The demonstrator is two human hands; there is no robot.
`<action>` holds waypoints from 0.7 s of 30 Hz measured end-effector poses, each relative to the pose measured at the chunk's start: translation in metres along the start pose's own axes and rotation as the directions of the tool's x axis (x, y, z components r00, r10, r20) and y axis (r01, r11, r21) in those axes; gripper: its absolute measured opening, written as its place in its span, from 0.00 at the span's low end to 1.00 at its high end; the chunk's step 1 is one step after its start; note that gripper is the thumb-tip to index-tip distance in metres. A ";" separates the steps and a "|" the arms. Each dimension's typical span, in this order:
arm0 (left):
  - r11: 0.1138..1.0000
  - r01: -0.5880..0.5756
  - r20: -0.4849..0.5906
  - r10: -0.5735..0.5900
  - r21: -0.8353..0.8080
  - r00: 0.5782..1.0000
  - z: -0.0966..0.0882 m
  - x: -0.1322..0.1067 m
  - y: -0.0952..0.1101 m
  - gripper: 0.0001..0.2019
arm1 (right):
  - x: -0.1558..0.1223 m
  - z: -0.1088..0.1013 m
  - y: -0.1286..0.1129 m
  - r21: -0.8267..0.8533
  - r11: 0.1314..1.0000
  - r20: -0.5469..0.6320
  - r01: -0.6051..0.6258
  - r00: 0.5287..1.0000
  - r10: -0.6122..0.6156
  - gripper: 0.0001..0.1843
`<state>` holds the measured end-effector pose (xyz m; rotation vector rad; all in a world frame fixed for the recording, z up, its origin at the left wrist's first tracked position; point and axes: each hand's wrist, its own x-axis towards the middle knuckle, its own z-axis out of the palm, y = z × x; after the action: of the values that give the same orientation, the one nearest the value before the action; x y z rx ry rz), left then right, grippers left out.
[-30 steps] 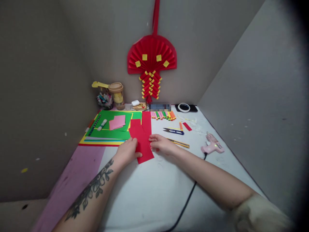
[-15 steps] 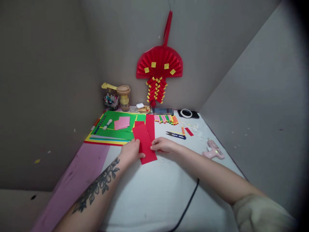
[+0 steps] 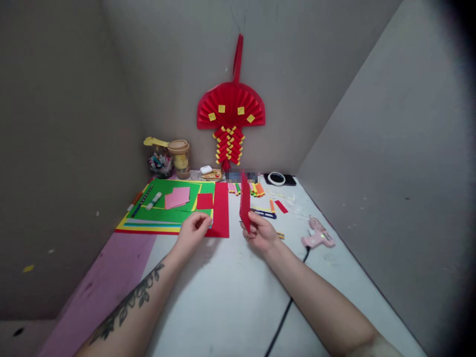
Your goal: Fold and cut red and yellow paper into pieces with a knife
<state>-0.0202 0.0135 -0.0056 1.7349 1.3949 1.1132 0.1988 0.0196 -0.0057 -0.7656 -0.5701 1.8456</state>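
Right hand (image 3: 258, 230) pinching red paper strip (image 3: 244, 206), nearly edge-on, above middle of table (image 3: 208, 302). Left hand (image 3: 194, 228) curled closed, near one red square (image 3: 205, 201). One pink glue gun (image 3: 318, 239) toward right edge; four yellow squares (image 3: 241, 110) on wall fan (image 3: 231, 106).

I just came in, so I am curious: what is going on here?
A person's right hand holds red paper, seen nearly edge-on. The left hand is loosely curled, with nothing visible in it. Coloured sheets lie on the left of the table, a pink glue gun on the right; a red fan decoration hangs on the wall.
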 end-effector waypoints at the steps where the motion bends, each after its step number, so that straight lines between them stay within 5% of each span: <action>1: 0.999 -0.031 0.036 0.031 0.019 0.999 0.002 -0.004 0.006 0.11 | -0.001 0.001 0.004 0.030 1.000 0.010 -0.010 1.000 0.010 0.14; 10: 0.958 -0.264 0.268 0.227 0.109 0.936 0.012 -0.023 0.026 0.10 | 0.006 -0.001 0.023 0.174 0.978 -0.015 -0.119 0.992 0.124 0.13; 21: 0.971 -0.199 0.254 0.161 0.131 0.954 0.019 -0.026 0.025 0.09 | 0.007 -0.003 0.035 0.062 0.982 -0.008 -0.181 0.983 0.181 0.12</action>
<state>0.0056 -0.0172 0.0027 2.0683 1.2178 0.8676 0.1766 0.0134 -0.0338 -0.8103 -0.4455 2.0139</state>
